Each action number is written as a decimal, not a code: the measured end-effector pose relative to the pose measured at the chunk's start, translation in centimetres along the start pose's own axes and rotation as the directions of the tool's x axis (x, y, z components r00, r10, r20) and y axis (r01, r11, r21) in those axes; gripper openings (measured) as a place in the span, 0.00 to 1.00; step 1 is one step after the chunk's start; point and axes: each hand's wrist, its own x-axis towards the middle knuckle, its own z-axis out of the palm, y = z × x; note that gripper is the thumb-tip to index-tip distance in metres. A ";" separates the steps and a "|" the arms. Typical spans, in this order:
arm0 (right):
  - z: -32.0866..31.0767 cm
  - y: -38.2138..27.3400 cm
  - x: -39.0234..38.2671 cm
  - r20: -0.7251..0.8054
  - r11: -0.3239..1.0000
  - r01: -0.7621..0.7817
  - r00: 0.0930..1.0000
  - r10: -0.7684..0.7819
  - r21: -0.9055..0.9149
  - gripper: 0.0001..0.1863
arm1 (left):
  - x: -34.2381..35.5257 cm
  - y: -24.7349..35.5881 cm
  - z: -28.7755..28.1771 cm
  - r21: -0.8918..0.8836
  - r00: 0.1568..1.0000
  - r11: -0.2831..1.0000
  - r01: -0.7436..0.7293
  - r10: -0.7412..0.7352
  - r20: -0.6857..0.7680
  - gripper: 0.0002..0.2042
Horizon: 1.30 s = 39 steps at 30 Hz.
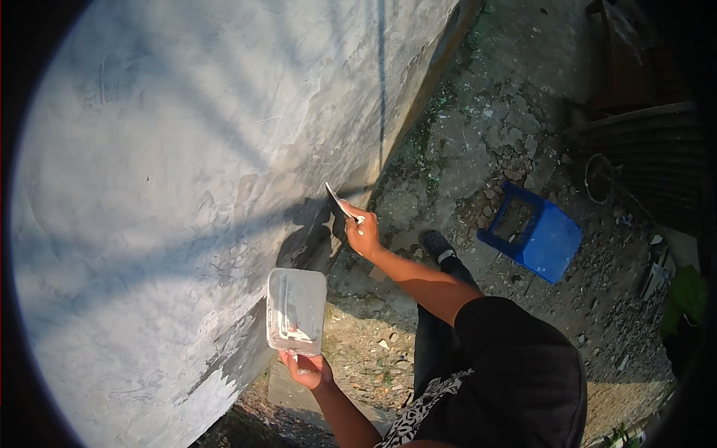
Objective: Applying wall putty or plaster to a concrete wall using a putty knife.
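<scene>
A putty knife is in my right hand, its blade tilted up and pointing at the plastered wall. White paste smears my fingers; whether the blade touches the wall I cannot tell. Lower down, my left hand grips the near end of a clear rectangular plastic container. Whitish residue coats the inside of this tub. My left fingers also carry white paste. The wall is grey-white and uneven, with darker rough patches near its lower edge, and my shadow falls across it.
On the rubble-strewn ground to the right lies a blue plastic stool. Dark corrugated sheets stand beyond it. My shoe rests close to the wall's foot. Green leaves show at the right rim.
</scene>
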 end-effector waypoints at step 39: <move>-19.3 -39.9 -20.3 0.554 0.968 0.236 0.796 -0.246 0.090 0.14 | -23.2 11.0 -3.4 -0.286 0.946 0.925 -0.249 0.295 0.131 0.26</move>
